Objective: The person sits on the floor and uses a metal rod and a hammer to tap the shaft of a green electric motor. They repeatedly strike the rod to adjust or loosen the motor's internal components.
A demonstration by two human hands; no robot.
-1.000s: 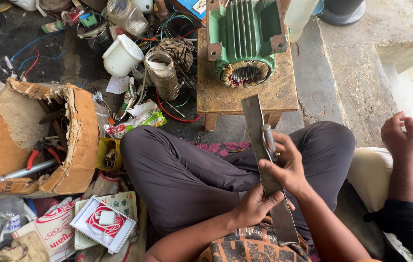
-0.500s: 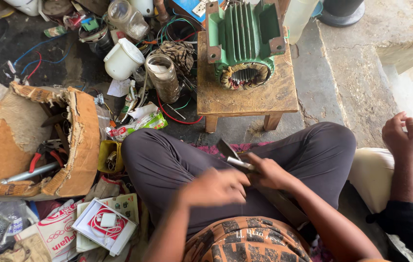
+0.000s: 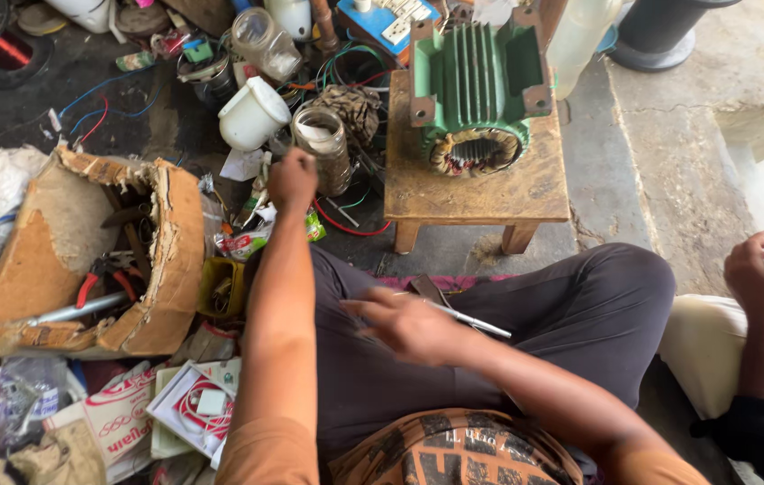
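My left hand reaches forward over my knee into the clutter on the floor, right beside a glass jar. Its fingers are curled under, and whether they hold anything is hidden. My right hand hovers over my lap, blurred, gripping a thin silvery metal rod that points right. The dark end of a flat metal strip lies on my trouser leg just beyond it. A green motor housing with copper windings rests on a small wooden stool ahead of my knees.
A torn cardboard box with red-handled pliers sits at left. A white cup, jars, wires and packets crowd the floor. Another person's hands are at the right edge. A concrete step rises at right.
My left hand let go of the long flat metal strip and stretched forward to the clutter by the jar. My right hand lowered the strip onto my lap and keeps a thin rod.
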